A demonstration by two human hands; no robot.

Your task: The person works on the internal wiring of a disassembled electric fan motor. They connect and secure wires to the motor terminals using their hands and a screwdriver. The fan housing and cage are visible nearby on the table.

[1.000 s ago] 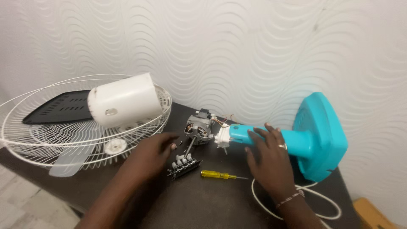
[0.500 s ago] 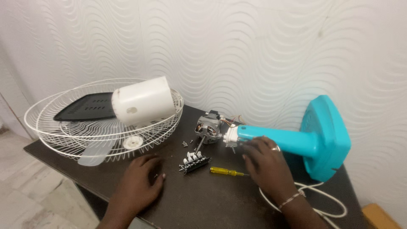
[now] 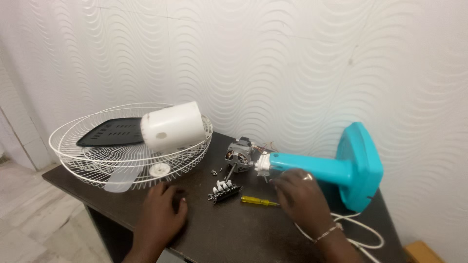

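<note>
Both hands have drawn back toward the near edge since a second ago; the left hand [image 3: 162, 216] has left the switch block [image 3: 224, 191] and lies flat and empty on the dark table [image 3: 234, 234]; the right hand [image 3: 301, 197] rests loosely curled, holding nothing, against the turquoise fan stand [image 3: 341, 170], steadying it on its side; the bare motor [image 3: 240, 155] sticks out at the stand's left end; the yellow screwdriver [image 3: 258, 200] lies near, just left of the right hand, within easy reach; far left, the wire guards [image 3: 97, 156] cradle the white motor cover [image 3: 173, 127], keeping loose parts together.
</note>
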